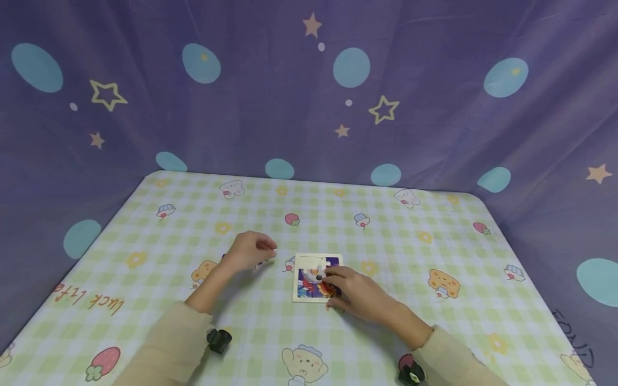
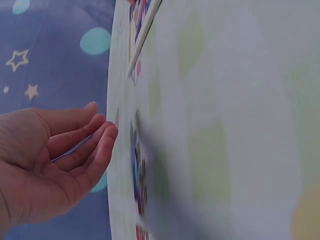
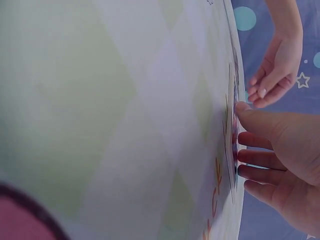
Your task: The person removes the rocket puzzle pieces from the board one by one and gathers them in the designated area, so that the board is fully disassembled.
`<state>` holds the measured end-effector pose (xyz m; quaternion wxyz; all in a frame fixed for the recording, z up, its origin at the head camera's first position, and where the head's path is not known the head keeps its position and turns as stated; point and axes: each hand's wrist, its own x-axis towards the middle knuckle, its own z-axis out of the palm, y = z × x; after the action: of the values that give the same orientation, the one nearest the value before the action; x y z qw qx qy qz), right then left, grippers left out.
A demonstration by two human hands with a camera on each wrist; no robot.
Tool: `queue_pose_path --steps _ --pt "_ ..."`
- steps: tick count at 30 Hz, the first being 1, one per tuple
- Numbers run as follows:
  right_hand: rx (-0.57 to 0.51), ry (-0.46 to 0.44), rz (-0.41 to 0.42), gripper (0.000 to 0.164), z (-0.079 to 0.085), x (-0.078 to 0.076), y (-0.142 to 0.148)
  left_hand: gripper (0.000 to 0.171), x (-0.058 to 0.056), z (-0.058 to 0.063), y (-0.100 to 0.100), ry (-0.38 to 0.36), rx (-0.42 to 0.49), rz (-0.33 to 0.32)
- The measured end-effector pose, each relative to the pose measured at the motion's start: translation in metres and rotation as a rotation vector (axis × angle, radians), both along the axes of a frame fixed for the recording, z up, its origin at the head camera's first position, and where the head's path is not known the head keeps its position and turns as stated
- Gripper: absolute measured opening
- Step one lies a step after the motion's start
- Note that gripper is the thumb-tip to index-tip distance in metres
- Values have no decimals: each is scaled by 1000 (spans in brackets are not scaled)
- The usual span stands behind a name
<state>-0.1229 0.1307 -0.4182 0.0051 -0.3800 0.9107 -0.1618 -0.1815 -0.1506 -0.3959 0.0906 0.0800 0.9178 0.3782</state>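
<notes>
A small jigsaw puzzle in a white frame [image 1: 295, 285] lies flat on the table, with a colourful picture in it and a pale bare patch near its top. My right hand [image 1: 359, 292] reaches over its right side, fingertips resting on the picture. In the right wrist view those fingers [image 3: 262, 159] are fairly straight against the puzzle. To the left of the frame, my left hand [image 1: 248, 251] hovers low with fingers loosely bent and nothing in them. Loose puzzle pieces [image 2: 138, 170] lie on the table below it, partly hidden by this hand in the head view.
A checked tablecloth [image 1: 386, 343] printed with cartoon food and animals covers the table. Behind it hangs a purple curtain [image 1: 270, 107] with stars and blue dots. Small black devices [image 1: 219, 341] sit at both sleeve cuffs.
</notes>
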Motion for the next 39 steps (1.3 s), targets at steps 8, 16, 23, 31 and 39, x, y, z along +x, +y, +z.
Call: queue_pose_path --steps 8,16,23,31,39 --pt "16 -19 0 51 -2 7 5 17 -3 -7 43 -44 26 -39" --pt "13 -70 16 53 -4 11 9 14 2 -11 82 -49 56 -102" --pt "-7 -94 29 52 -4 10 10 12 9 -16 100 -4 54 -169" --pt "-8 -115 31 52 -4 9 11 10 12 -17 103 30 46 -157" --pt "-13 -136 37 52 -3 9 12 15 11 -19 105 -14 135 -94"
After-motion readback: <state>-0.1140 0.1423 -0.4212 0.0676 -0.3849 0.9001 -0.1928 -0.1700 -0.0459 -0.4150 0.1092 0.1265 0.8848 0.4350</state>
